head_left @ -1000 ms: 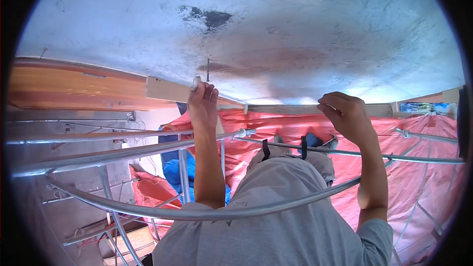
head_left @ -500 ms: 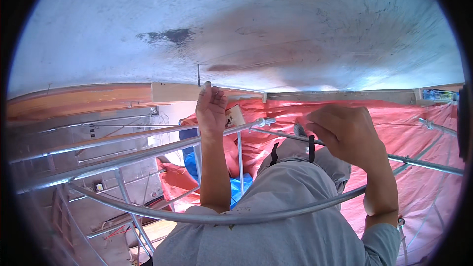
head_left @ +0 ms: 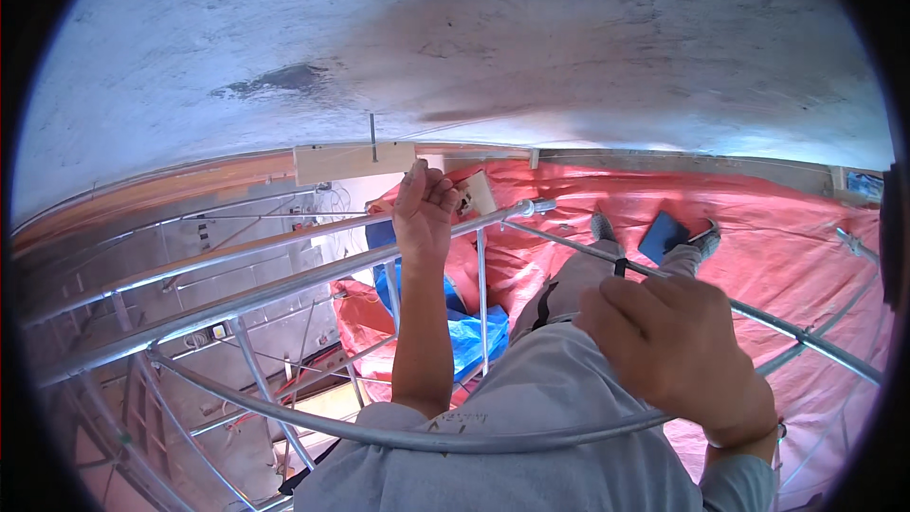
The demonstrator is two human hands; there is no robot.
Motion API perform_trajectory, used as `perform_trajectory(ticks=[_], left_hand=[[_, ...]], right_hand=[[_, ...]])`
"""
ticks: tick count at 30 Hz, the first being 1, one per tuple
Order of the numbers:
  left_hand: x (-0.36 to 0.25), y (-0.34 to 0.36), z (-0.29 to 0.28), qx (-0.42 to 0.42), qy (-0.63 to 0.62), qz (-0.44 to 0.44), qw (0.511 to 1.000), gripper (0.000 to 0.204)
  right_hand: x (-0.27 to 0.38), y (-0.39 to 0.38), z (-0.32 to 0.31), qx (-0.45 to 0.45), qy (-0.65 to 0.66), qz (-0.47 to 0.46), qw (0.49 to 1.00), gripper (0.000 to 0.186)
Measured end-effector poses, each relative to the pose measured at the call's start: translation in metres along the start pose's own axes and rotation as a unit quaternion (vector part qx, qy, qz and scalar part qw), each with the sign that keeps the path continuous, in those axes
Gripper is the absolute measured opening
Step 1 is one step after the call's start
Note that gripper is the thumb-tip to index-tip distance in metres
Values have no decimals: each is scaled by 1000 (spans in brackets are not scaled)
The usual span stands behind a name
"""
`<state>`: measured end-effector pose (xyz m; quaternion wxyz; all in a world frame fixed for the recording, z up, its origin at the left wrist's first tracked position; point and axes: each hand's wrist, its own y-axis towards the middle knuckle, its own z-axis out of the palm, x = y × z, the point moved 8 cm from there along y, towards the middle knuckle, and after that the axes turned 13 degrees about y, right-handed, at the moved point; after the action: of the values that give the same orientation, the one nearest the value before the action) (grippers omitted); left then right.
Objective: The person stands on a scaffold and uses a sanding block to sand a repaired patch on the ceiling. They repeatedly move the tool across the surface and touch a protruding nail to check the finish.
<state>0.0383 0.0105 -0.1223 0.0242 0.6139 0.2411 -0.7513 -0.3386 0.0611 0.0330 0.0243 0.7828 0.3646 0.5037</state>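
My left hand [head_left: 422, 204] is raised to a pale wooden block [head_left: 353, 163] fixed along a timber batten under the grey concrete surface. Its thumb and forefinger touch the block's lower right corner. The other fingers are closed on a small pale box [head_left: 476, 193] that sticks out to the right. A thin nail [head_left: 373, 136] stands up out of the block. My right hand [head_left: 678, 351] hangs low in front of my grey shirt, back toward the camera, fingers curled. Whatever is inside it is hidden.
Galvanised scaffold tubes [head_left: 284, 275] ring me at waist height, with an open drop to the left. Red tarpaulin [head_left: 777, 256] covers the deck below, with blue sheeting [head_left: 464, 332] bunched by an upright. A flat blue object [head_left: 664, 237] lies near my shoes.
My right hand has come down from the batten to in front of my chest. The view has tilted downward. My left hand stays up at the wooden block.
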Motion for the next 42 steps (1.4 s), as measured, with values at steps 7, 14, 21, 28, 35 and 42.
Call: perform_trajectory(ticks=[7, 14, 21, 28, 35, 42], left_hand=[[-30, -3, -21, -39, -33, 52, 997, 19], [-76, -1, -11, -49, -39, 170, 983, 15], [-151, -36, 39, -204, 418, 396, 792, 25], [-155, -27, 44, -183, 497, 392, 752, 36], [-155, -32, 43, -182, 500, 391, 751, 35], [-161, -39, 50, -208, 488, 416, 739, 30]], right_hand=[[19, -12, 3, 35, -11, -62, 997, 31], [19, -11, 7, 61, 7, -55, 997, 34], [16, -10, 10, 67, 5, -41, 997, 32], [11, -7, 10, 76, 21, -28, 996, 29], [9, -7, 10, 77, 11, -17, 997, 29], [4, -12, 13, 64, 1, -28, 998, 31]])
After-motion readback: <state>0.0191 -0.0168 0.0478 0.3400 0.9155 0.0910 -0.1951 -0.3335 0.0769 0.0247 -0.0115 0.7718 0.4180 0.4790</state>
